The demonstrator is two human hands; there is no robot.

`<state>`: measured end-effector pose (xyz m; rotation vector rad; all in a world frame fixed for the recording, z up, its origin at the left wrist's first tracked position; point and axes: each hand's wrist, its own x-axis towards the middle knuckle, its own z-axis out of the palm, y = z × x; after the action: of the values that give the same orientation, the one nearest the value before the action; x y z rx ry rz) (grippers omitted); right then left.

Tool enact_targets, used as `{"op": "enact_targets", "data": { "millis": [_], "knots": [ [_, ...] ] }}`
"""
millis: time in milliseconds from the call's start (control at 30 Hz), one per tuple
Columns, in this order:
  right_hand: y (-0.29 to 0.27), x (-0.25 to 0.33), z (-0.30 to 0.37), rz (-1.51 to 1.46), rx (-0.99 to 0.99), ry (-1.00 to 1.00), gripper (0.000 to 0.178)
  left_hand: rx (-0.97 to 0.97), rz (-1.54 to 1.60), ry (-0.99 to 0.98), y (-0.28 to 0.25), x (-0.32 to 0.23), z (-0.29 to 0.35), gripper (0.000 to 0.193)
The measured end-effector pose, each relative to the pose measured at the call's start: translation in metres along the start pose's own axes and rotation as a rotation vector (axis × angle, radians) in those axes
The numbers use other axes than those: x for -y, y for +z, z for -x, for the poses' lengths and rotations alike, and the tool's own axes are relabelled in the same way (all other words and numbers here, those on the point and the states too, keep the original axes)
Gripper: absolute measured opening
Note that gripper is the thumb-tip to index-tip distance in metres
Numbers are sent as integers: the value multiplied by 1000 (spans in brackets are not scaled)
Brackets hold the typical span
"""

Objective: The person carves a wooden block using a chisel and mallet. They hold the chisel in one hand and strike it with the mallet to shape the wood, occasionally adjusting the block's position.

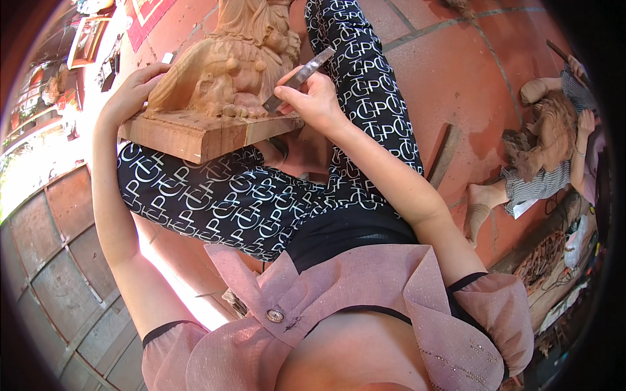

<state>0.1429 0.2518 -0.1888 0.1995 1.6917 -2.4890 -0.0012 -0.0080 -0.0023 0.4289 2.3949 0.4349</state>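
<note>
Pink blouse fabric [339, 277] lies nearest us. Past our patterned trousers [208, 202] stands a carved wooden statue [238, 68] on a thick base [208, 135]. Our left hand [134, 91] curves against its side, fingertips partly hidden; our right hand [314, 103] grips a flat metal tool [315, 65] at its lower front. Farther right, a co-worker's hand [586, 122] is near another wood carving [550, 140].

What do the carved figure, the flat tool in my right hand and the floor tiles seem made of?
Carved figure: apparently unvarnished wood, tan and matte; its base block shows grain. Flat tool: probably worn steel, with grey metallic sheen. Floor tiles: likely terracotta, reddish with soft reflections.
</note>
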Motion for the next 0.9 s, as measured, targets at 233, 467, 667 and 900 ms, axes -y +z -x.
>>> {"op": "enact_targets", "data": {
  "millis": [233,467,667,900],
  "knots": [
    [1,6,-18,55,111,-33,17,1,18,13,0,4,-2,34],
    [2,8,-13,68,117,-29,17,0,-7,-22,-2,6,-2,34],
    [9,7,-24,340,44,-507,14,-6,-28,2,-1,7,-4,35],
    [6,-2,-8,-27,-228,-208,11,6,19,-6,-3,7,-3,35]
  ]
}}
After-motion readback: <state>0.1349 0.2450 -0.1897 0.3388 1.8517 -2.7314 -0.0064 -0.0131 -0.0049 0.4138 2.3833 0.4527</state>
